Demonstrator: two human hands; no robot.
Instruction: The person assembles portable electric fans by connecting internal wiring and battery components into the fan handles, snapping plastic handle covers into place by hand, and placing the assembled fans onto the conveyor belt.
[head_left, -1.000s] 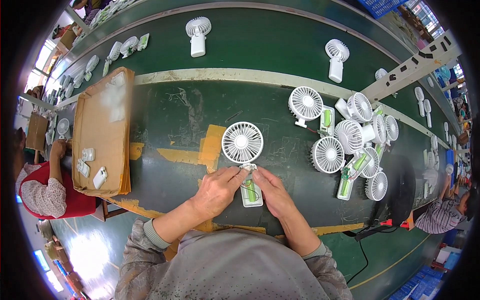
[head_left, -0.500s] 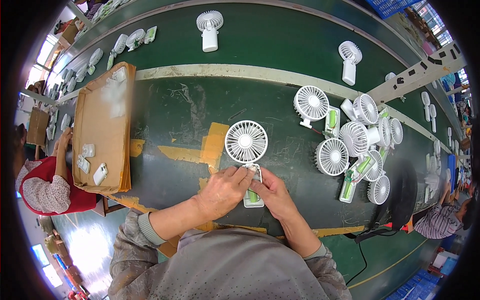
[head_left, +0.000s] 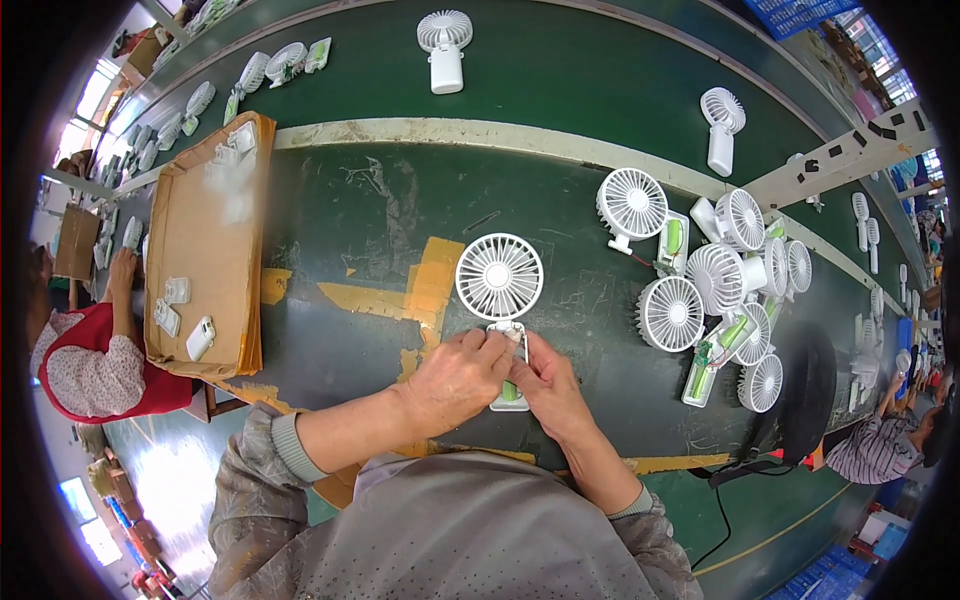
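A white handheld fan (head_left: 499,277) lies in front of me, its round grille up and its handle toward my body. The handle stands uncovered, with a green battery (head_left: 509,392) visible near its lower end. My left hand (head_left: 458,374) bends its closed fingertips over the handle's top, just below the grille; any small part between them is hidden. Along the handle's right side, my right hand (head_left: 556,390) grips it with the thumb laid over the edge. The inside of the handle is mostly covered by my fingers.
A cardboard tray (head_left: 253,250) with a few white parts stands at left. Several unfinished fans (head_left: 672,314) with bare handles are heaped at right, beside a black strap-like thing (head_left: 805,395). Beyond a pale rail, white fans (head_left: 446,65) lie on the green conveyor belt (head_left: 580,80). Other people sit on both sides.
The fans on the far belt have shifted to the right. My view has tilted slightly. Both hands stay at the fan's handle, with only small finger movements.
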